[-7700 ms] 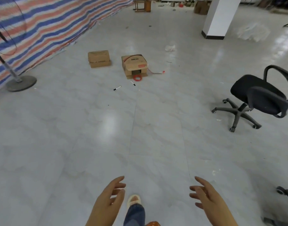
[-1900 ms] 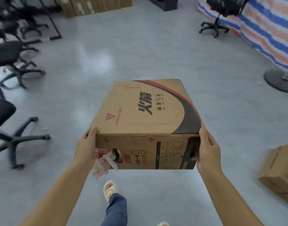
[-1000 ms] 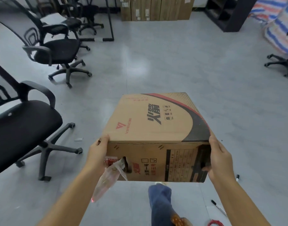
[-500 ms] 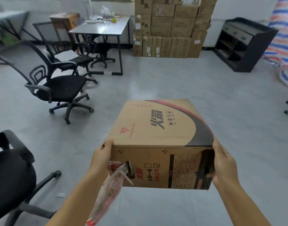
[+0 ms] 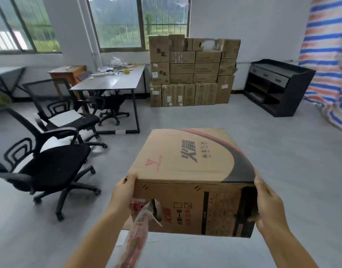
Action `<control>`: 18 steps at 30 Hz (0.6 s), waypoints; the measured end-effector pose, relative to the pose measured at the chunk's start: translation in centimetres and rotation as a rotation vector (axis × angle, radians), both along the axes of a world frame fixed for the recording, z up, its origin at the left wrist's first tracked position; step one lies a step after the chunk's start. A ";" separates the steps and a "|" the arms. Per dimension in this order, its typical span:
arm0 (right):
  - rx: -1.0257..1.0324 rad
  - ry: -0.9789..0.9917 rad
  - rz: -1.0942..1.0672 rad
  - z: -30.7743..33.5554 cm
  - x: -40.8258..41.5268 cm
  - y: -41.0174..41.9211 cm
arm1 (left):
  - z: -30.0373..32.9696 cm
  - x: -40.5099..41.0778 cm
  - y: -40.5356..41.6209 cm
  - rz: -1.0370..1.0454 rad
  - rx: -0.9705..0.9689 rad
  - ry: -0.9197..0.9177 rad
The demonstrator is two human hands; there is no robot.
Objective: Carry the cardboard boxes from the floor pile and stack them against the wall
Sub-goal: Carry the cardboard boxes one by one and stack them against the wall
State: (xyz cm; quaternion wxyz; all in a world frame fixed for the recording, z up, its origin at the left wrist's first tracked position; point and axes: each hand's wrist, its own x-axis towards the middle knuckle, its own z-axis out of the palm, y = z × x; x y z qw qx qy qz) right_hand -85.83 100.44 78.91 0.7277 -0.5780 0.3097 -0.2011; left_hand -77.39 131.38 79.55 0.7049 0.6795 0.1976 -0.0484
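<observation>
Head cam view: both hands are carrying a cardboard box (image 5: 187, 165) in mid-air, near the camera and a bit right of centre, well off the grey floor (image 5: 282, 151). The left hand (image 5: 122, 192) grips the box's near left corner, thumb curled over the top edge and fingers wrapped round the side. The right hand (image 5: 268, 200) holds the near right corner the same way, thumb up on the top edge, with its fingers hidden behind the box. A crinkly plastic wrapper (image 5: 139, 225) hangs out of a torn hole in the near face, close to the left hand.

Far across the room there's a stack of boxes (image 5: 191, 70) piled against the white wall, under the windows. Left of it sits a grey desk (image 5: 112, 82) with clutter on it, and a few black office chairs (image 5: 50, 167) crowd the left side. On the far right is a black cabinet (image 5: 278, 86), and a striped tarp (image 5: 328, 60) hangs at the right edge.
</observation>
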 end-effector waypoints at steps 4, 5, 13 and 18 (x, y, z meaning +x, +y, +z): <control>0.000 0.011 -0.059 -0.1 6.7 -1.8 | 0.1 7.8 -2.0 -0.066 0.015 0.027; 0.006 0.011 -0.067 -0.2 8.4 -2.5 | 0.0 9.5 -2.6 -0.076 0.018 0.032; 0.003 0.017 -0.052 -1.0 24.2 -9.3 | -1.4 24.9 -9.4 -0.064 0.028 0.048; -0.030 0.002 -0.007 0.7 35.6 -15.5 | -0.2 35.2 -15.6 -0.014 0.014 0.015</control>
